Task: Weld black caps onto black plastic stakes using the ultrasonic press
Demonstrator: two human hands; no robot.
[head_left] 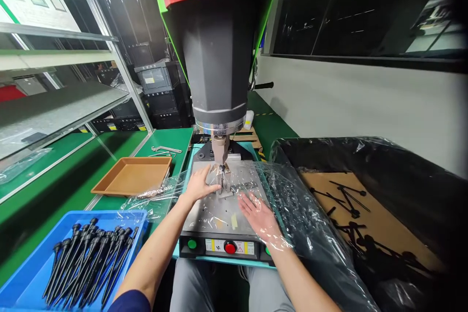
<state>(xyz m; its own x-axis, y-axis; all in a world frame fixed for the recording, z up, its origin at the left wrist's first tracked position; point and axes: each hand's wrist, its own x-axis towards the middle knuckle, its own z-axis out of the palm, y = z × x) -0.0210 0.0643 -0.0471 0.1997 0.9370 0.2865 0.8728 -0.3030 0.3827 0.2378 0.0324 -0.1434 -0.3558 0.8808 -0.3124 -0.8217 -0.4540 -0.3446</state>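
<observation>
My left hand (199, 184) lies beside the small metal fixture (225, 189) on the machine's plate, thumb and fingers apart. I see nothing in its grasp. My right hand (259, 215) rests over the plate's right side, fingers stretched out and nothing held. Clear plastic film (292, 204) spreads about the plate and the right hand; whether it lies over or under the fingers is hard to tell. Above the fixture, the machine's metal horn (220, 148) points down, with a small dark part (222, 168) at its tip. The metal plate (208, 222) shows scattered specks.
A blue bin (137, 234) of black stick-like parts (91, 258) stands at left, a brown tray (109, 178) behind it. Wrenches (166, 149) lie further back. At right, a black-lined box (387, 146) holds similar parts on cardboard. Green and red buttons (230, 247) line the machine's front.
</observation>
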